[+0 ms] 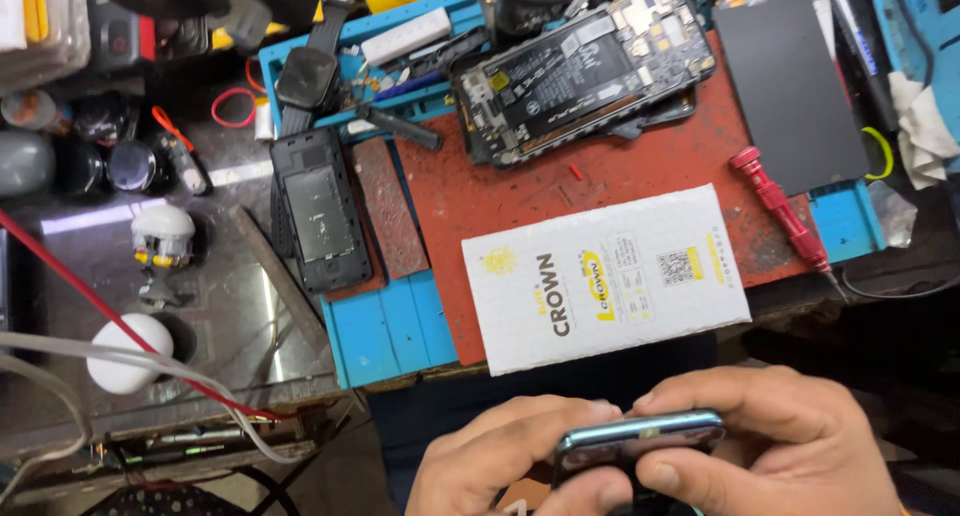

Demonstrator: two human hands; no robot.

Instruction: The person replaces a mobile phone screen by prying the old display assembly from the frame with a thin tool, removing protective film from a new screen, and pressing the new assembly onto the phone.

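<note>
The phone [640, 438], a dark glossy slab seen edge-on, sits at the bottom centre of the frame, clamped between both hands. The left hand [500, 461] grips its left end and the right hand [775, 446] wraps its right end, fingers over the top edge. Just above lies a white flat box [605, 276] on a red mat [520, 191]. An opened phone [585, 71] rests at upper centre, a red screwdriver [785, 211] to the right.

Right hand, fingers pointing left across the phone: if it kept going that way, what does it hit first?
Most likely the left hand. The right hand grips the phone from the right with fingers aimed left, and the left hand clasps the phone's other end directly in that line. Depth is unclear, so hedge.
</note>
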